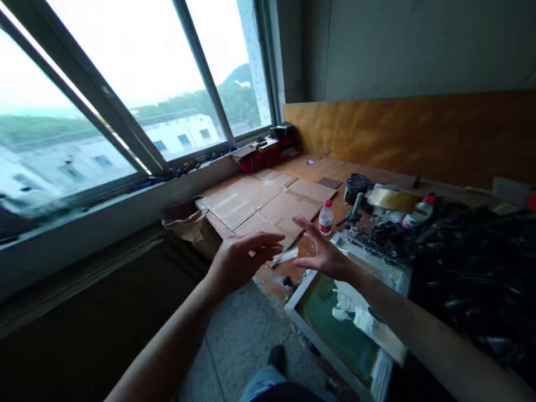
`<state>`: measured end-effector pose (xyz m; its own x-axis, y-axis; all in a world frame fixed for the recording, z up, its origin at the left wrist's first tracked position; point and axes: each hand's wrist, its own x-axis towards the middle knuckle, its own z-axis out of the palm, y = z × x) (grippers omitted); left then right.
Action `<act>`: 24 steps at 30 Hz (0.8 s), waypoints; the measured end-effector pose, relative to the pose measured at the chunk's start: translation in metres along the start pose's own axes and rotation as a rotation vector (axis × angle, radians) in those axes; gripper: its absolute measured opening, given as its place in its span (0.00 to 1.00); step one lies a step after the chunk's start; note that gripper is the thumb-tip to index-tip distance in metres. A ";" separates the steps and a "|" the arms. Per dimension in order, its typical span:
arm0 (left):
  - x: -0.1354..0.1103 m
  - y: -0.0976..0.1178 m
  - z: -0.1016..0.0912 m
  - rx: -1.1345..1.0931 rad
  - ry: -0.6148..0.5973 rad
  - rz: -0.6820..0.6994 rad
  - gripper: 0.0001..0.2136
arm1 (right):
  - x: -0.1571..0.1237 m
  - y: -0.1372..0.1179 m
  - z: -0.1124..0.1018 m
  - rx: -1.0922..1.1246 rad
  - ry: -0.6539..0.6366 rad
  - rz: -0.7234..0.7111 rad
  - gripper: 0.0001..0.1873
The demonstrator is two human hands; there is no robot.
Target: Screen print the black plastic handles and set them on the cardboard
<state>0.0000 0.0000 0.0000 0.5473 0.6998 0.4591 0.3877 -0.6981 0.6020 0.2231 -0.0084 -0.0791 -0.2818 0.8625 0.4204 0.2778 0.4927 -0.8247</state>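
Bare forearms [176, 335] nearest, L grip [245, 257] and R grip [323, 254] both unclenched w/ nothing held, green-panelled frame [322, 312] under R forearm at near edge of table [335, 167], prob. light, rim stiff, panel fragile, white paste [364, 320] likely slippery, best hold bare rim.

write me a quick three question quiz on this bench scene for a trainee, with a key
1. The upright bottle has a cap that is: a) blue b) red c) green
2. True or false: the right grip is closed on the upright bottle.
3. What large brown thing lies flat on the table ahead of the left grip?

Key:
1. b
2. False; the right grip is open and empty.
3. Cardboard
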 end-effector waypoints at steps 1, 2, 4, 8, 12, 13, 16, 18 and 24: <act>0.002 -0.007 -0.005 -0.042 -0.044 0.012 0.11 | 0.003 0.003 0.007 -0.028 0.019 0.025 0.43; 0.004 -0.013 -0.010 -0.080 -0.079 0.024 0.10 | 0.007 0.005 0.015 -0.045 0.038 0.051 0.37; 0.007 -0.027 -0.020 -0.147 -0.125 0.049 0.09 | 0.010 0.011 0.031 -0.042 0.075 0.108 0.25; 0.012 -0.059 -0.036 -0.248 -0.128 0.097 0.09 | 0.004 0.019 0.062 0.112 0.162 0.241 0.12; 0.019 -0.092 -0.034 -0.166 -0.137 0.168 0.10 | -0.021 0.015 0.080 0.296 0.241 0.448 0.20; 0.021 -0.099 -0.030 -0.145 -0.142 0.188 0.11 | -0.028 0.012 0.081 0.317 0.269 0.491 0.22; 0.027 -0.107 -0.008 -0.148 -0.146 0.230 0.12 | -0.052 0.001 0.076 0.289 0.363 0.571 0.22; 0.029 -0.103 0.010 -0.162 -0.121 0.261 0.12 | -0.067 -0.006 0.067 0.205 0.432 0.599 0.20; 0.033 -0.067 0.057 -0.158 0.002 0.333 0.13 | -0.097 -0.022 0.031 0.123 0.613 0.585 0.20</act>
<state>0.0341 0.0615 -0.0624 0.6228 0.4389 0.6477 0.0690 -0.8554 0.5133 0.2158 -0.1068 -0.1140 0.4324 0.9015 0.0151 0.1119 -0.0371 -0.9930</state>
